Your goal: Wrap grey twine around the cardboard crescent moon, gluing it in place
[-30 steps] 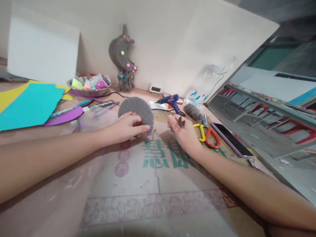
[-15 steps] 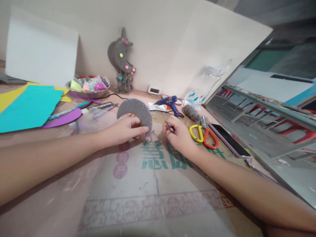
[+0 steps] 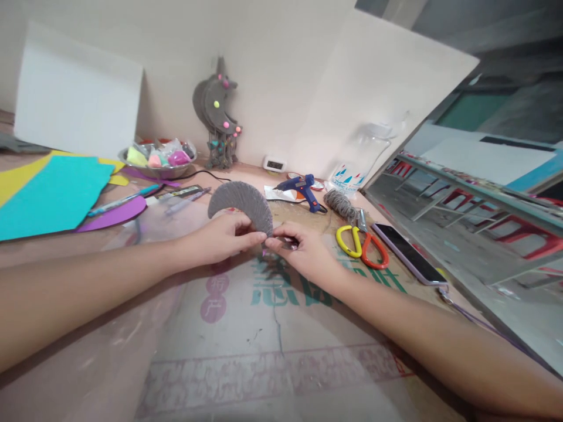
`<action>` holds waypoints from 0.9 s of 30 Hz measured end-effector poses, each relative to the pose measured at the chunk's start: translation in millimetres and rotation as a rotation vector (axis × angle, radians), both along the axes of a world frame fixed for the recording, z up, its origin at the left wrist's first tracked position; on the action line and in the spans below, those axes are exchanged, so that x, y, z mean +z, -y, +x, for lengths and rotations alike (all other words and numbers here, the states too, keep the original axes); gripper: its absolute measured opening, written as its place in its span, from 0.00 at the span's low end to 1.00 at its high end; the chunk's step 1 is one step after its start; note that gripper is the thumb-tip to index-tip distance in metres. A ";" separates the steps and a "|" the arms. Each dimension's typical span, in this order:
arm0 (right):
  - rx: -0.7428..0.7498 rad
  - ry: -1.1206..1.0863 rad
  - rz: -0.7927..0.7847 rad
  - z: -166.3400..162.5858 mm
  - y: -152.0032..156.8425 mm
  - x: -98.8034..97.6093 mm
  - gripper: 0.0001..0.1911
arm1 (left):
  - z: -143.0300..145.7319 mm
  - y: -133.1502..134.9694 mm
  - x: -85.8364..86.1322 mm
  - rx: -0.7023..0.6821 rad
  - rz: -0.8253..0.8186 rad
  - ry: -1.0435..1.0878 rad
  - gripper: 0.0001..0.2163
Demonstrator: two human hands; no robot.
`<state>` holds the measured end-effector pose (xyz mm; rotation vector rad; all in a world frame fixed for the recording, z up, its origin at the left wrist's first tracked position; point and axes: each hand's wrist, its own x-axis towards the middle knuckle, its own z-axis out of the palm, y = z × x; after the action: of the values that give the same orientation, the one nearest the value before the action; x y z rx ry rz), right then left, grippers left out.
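My left hand [image 3: 224, 237] is closed on a grey yarn-wrapped crescent [image 3: 241, 202], holding it upright by its lower right end just above the table. My right hand [image 3: 303, 252] is closed in a pinch right beside that end, its fingertips almost touching my left thumb. A small dark metal piece shows between its fingers, too small to name. Both forearms lie across a printed cardboard sheet [image 3: 281, 328] under clear plastic.
Right of my hands lie yellow and orange scissors [image 3: 360, 243], a phone [image 3: 409, 252], a ball of grey yarn [image 3: 338, 202] and a blue glue gun [image 3: 301, 187]. At the left are teal paper [image 3: 53, 193], a purple cut-out [image 3: 114, 212] and a metal bowl [image 3: 153, 170]. A decorated moon [image 3: 215, 111] leans on the wall.
My right hand has moved left from near the scissors to the crescent's lower end and closed into a pinch. My left hand has kept its hold on the crescent.
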<state>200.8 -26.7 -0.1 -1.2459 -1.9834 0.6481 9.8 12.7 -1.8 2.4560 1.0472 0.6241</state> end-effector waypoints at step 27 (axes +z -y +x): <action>0.053 -0.009 -0.111 0.1 3.3 1.8 0.08 | 0.3 4.7 4.4 0.021 -0.049 -0.017 0.21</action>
<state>200.8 -30.0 1.6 -1.2573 -2.0023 0.7984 10.1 7.9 2.6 2.4150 1.0841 0.5776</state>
